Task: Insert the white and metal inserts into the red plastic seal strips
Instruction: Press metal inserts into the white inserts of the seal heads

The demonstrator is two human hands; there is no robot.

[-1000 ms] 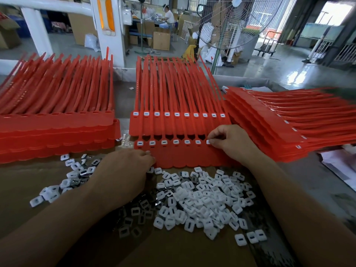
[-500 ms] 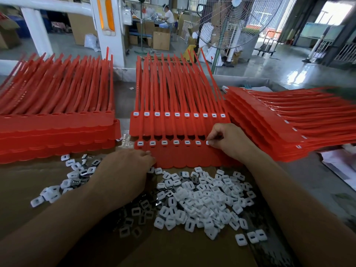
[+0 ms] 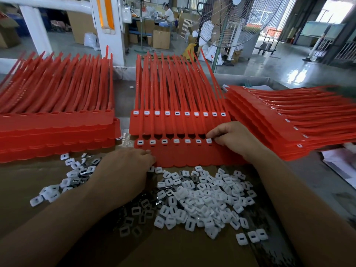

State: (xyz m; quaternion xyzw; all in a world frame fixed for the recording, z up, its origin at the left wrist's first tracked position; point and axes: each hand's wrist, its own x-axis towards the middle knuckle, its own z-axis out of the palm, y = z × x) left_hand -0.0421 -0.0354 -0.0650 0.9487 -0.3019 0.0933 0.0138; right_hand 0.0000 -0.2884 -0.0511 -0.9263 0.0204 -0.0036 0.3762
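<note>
Head view: right hand (image 3: 233,137) seemingly pinches insert (image 3: 209,140) at strip (image 3: 188,157); left hand (image 3: 123,170) palm-down, hold unclear.

Beyond the right grip (image 3: 229,135), a pedestal fan (image 3: 231,22) stands on the glossy grey floor (image 3: 279,66). Further left: white pillar (image 3: 115,45), cardboard boxes (image 3: 161,38). Daylight enters through the bright opening (image 3: 335,12), far right.

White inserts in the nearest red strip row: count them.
7 inserts: six lined up from the row's left end, the seventh at the right hand, which may hide more.
</note>
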